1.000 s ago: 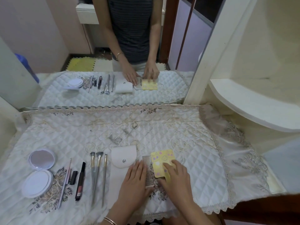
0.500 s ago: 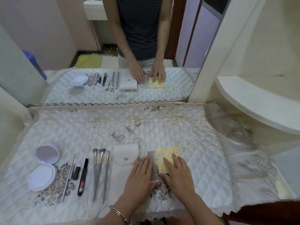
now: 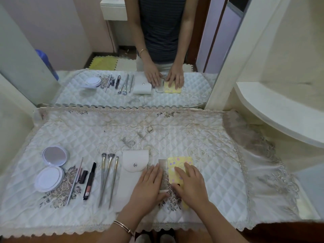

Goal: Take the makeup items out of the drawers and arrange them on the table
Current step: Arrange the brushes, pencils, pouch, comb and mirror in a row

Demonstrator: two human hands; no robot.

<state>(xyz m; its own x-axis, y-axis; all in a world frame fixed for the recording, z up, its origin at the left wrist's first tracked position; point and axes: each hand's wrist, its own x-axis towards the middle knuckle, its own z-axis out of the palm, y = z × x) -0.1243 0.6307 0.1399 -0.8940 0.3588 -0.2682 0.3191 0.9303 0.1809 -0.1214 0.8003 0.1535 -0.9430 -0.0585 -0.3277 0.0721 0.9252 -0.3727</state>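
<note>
On the quilted white table cover, my left hand lies flat with its fingertips against a small white comb. Just right of the comb lies a yellow patterned card-shaped item, and my right hand rests flat on its lower half. Neither hand grips anything. Left of my hands lie a white snap pouch, three metal-handled makeup brushes, a black lip-gloss tube, a small black item, a thin pencil and an open round white compact with its mirror up.
A large mirror stands along the back of the table and reflects the person and the laid-out items. A cream curved shelf juts out at the right. The cover's lace edge hangs over the table's front.
The view has shifted slightly. Both hands have flattened and slid a little along the comb and the yellow item, nudging them straighter. The other items have not moved.
</note>
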